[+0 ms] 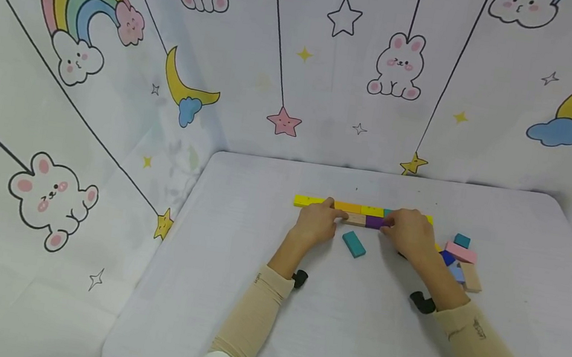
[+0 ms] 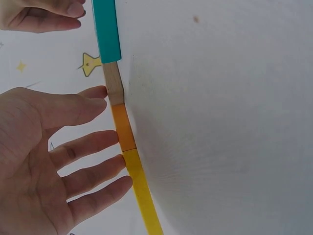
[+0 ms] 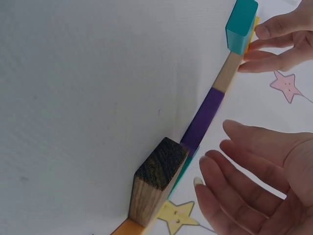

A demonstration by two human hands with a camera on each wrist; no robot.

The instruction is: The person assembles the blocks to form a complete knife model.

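A long row of blocks lies on the white table, with a yellow block (image 1: 310, 202) at its left end. In front of it lie a plain wooden block (image 1: 355, 219) and a purple block (image 1: 374, 222), end to end. My left hand (image 1: 315, 222) is at the left end of the wooden block; its straight fingers reach the blocks' side, by the orange block (image 2: 123, 127). My right hand (image 1: 412, 236) is beside the purple block's right end, fingers loosely bent, partly hiding the row. Whether it touches is unclear. A loose teal block (image 1: 353, 245) lies nearer.
Right of my right hand is a loose cluster with a pink block (image 1: 461, 252), a small teal block (image 1: 462, 240) and a plain wooden block (image 1: 470, 277). A dark-topped wooden block (image 3: 161, 164) is near my right hand. A patterned cloth wall (image 1: 332, 87) stands behind the table.
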